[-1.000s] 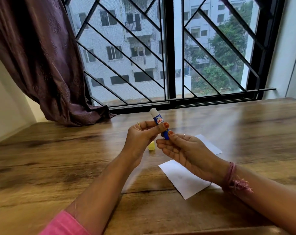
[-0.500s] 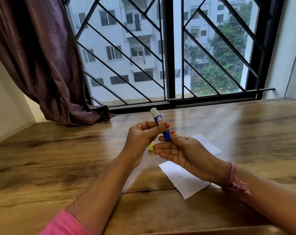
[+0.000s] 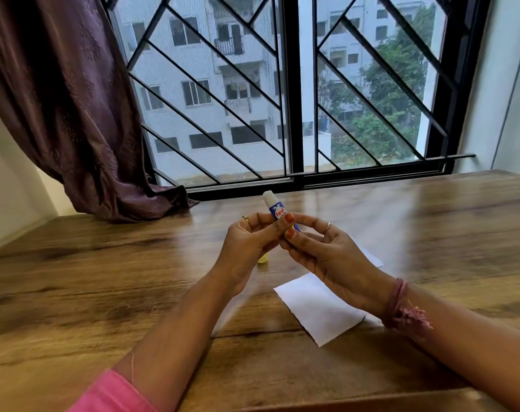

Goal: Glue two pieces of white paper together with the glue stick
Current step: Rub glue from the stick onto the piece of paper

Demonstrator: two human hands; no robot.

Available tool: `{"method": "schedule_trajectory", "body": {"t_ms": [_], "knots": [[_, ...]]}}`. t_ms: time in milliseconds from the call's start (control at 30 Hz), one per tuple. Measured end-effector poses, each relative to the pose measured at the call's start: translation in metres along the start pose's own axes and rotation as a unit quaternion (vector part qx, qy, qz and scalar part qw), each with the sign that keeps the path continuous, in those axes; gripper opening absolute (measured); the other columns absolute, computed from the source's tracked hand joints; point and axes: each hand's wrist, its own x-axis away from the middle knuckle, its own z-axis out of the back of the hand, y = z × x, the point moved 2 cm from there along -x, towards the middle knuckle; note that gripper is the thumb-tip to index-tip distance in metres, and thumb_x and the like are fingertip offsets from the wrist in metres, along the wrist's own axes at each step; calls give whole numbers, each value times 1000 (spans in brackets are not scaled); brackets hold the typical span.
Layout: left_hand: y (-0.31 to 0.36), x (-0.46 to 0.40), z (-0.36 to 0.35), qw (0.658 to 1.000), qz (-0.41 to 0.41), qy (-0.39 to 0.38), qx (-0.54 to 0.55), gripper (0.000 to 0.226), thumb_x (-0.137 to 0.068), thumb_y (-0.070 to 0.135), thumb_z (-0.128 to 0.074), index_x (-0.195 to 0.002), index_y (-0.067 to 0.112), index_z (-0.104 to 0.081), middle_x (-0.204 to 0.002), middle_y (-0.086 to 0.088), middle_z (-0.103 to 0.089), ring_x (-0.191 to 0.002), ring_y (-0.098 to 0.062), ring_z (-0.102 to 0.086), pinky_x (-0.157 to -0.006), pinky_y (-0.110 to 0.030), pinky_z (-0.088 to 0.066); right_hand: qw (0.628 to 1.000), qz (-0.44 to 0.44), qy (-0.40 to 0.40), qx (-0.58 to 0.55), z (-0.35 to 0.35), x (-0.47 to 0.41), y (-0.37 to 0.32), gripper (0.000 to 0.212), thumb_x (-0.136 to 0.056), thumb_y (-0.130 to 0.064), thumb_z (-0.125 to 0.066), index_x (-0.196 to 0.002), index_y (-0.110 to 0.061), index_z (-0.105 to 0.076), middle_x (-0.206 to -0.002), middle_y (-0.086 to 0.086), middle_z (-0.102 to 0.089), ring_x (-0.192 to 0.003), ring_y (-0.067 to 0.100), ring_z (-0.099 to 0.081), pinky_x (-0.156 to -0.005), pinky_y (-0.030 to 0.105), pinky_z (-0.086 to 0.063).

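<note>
We have the glue stick [image 3: 278, 214] up off the worktop [image 3: 104, 278], tilted with its white glue end pointing up and away from us. Our left hand [image 3: 247, 248] has a narrow grip on the barrel, thumb and fingers pinched round the label, while our right hand [image 3: 321, 251] pinches the blue base from below, a hold that looks suited to turning it. The stick looks light, rigid and smooth, so we judge a firm pinch on the barrel is best; the exposed glue is soft and tacky and should be kept clear of our fingers. A small yellow piece, probably the cap [image 3: 263, 259], lies on the worktop just behind our left hand. The white paper [image 3: 318, 310] lies flat beneath our right wrist; it is thin and limp, likely to slide or crease, so we would press it flat while rubbing glue on. We cannot separate two sheets clearly.
</note>
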Motion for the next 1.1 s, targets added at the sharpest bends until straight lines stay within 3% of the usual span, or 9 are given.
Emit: {"method": "schedule_trajectory", "body": {"t_ms": [133, 233, 367, 467, 600, 733, 900, 1100], "knots": [[6, 0, 2, 999, 0, -15, -52, 30, -65, 49, -75, -85, 27, -76, -86, 4, -71, -82, -9, -65, -72, -25, -53, 999, 12, 9, -34, 4, -3, -2, 34, -80, -13, -65, -114, -7, -67, -95, 11, -72, -80, 14, -68, -70, 20, -56], [8, -2, 7, 980, -21, -38, -194, 36, -76, 45, -71, -106, 25, -70, -80, 2, -64, -65, -4, -57, -59, -20, -47, 997, 19, 42, -63, 11, -5, -6, 28, -86, -13, -61, -112, -3, -67, -85, 11, -70, -74, 13, -67, -67, 18, -56], [5, -1, 13, 902, -40, -137, -408, 32, -85, 34, -69, -115, 24, -64, -61, 7, -48, -53, -7, -45, -52, -19, -36, 990, 21, 120, -66, 18, -7, -11, 18, -89, -18, -59, -94, -8, -73, -71, 4, -67, -64, 10, -65, -61, 19, -55], [-1, 4, 11, 855, 9, -247, -456, 33, -86, 36, -68, -118, 28, -64, -56, 11, -38, -51, -6, -36, -51, -20, -30, 980, 29, 180, -82, 22, -8, -16, 23, -86, -20, -62, -68, -12, -74, -60, 0, -61, -53, 8, -58, -52, 19, -53], [-7, 6, 8, 818, 38, -310, -483, 39, -87, 38, -67, -125, 36, -60, -57, 6, -35, -50, -6, -32, -49, -13, -27, 972, 27, 216, -90, 27, -7, -19, 20, -87, -26, -59, -73, -12, -64, -53, -3, -57, -45, 7, -55, -47, 18, -49], [-11, 6, 6, 783, 35, -323, -531, 42, -83, 47, -67, -124, 40, -60, -48, 12, -32, -48, -5, -33, -49, -20, -24, 969, 6, 227, -96, 30, -7, -21, 24, -86, -32, -56, -76, -11, -62, -54, -1, -57, -46, 8, -55, -47, 18, -49], [-18, 5, 2, 790, 17, -298, -536, 44, -76, 57, -69, -118, 43, -64, -51, 9, -28, -49, -7, -31, -51, -24, -22, 966, -2, 233, -113, 34, -3, -27, 25, -84, -33, -53, -84, -9, -58, -60, 2, -56, -46, 10, -53, -48, 19, -48], [-25, 9, -13, 812, -31, -255, -523, 40, -69, 58, -75, -97, 31, -66, -53, 11, -36, -47, -4, -38, -46, -20, -25, 975, -27, 203, -88, 35, 15, -26, 27, -82, -33, -58, -91, -10, -70, -59, 0, -56, -47, 9, -54, -53, 23, -52]]}}
